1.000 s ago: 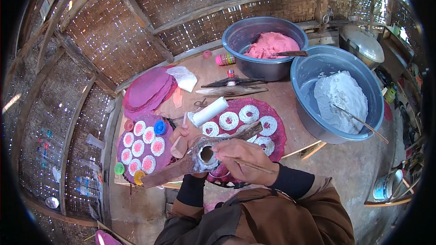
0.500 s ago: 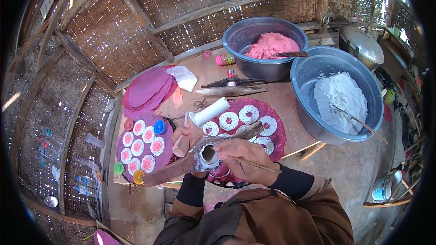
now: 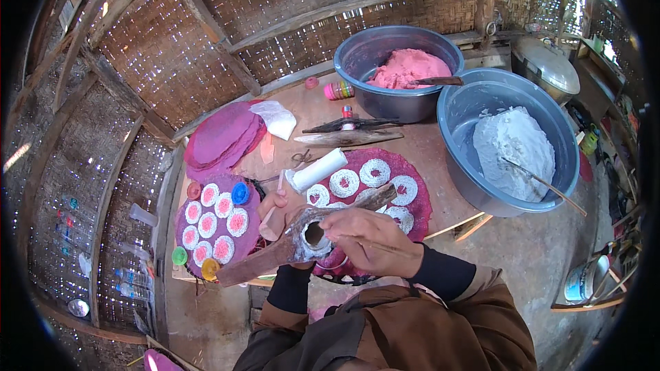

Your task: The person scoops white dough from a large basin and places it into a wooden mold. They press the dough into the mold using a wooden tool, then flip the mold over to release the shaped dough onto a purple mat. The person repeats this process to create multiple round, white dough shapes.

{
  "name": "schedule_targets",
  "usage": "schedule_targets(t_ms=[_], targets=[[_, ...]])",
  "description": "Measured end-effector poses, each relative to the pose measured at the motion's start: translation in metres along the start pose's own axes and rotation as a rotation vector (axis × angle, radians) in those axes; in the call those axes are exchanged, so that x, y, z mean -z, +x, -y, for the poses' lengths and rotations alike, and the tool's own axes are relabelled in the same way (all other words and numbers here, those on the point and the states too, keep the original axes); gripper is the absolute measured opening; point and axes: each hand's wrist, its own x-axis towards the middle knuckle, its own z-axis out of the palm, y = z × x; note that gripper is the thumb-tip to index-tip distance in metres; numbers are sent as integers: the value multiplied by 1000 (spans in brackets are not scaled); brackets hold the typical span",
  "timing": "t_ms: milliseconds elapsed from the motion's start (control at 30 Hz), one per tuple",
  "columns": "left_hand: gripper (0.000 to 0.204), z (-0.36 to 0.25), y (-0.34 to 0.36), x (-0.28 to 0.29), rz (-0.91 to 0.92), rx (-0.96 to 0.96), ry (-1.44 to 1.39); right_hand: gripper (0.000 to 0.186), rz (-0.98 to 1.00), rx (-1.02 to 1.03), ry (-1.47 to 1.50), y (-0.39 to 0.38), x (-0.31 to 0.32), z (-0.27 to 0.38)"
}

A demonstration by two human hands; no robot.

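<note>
My left hand point(image 3: 275, 206) is closed around the wooden press point(image 3: 245, 262), a long plank with a dough-smeared round opening point(image 3: 314, 233) in its middle. My right hand point(image 3: 368, 240) grips a thin stick point(image 3: 395, 251), fingers at the opening's rim. A white cylinder point(image 3: 320, 168) lies just beyond my left hand. Behind the press, white lacy rings point(image 3: 344, 183) rest on a magenta round sheet point(image 3: 405, 165). Left of it, several white rings with pink centres point(image 3: 207, 225) sit on a purple sheet point(image 3: 251, 240), with small coloured cups point(image 3: 240, 193) at its edge.
Two grey-blue tubs, one with pink dough point(image 3: 409, 65), one with white dough point(image 3: 512, 148), stand on the wooden table point(image 3: 302, 103). Stacked magenta sheets point(image 3: 216, 137), a white bag point(image 3: 275, 118) and sticks point(image 3: 347, 138) lie farther back. A lidded pot point(image 3: 543, 65) is at back right.
Both hands and the press hold almost the same place. The whole view has shifted very slightly; nothing is taken up or let go.
</note>
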Motion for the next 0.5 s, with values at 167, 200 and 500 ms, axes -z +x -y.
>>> schedule_targets(t_ms=[167, 200, 500], targets=[[51, 16, -7, 1, 20, -39, -34, 24, -25, 40, -69, 1, 4, 1], [51, 16, -7, 1, 15, -38, -32, 24, -30, 48, -72, 1, 4, 2], [49, 19, -9, -1, 32, -2, -55, 29, -105, 121, -31, -1, 12, 10]])
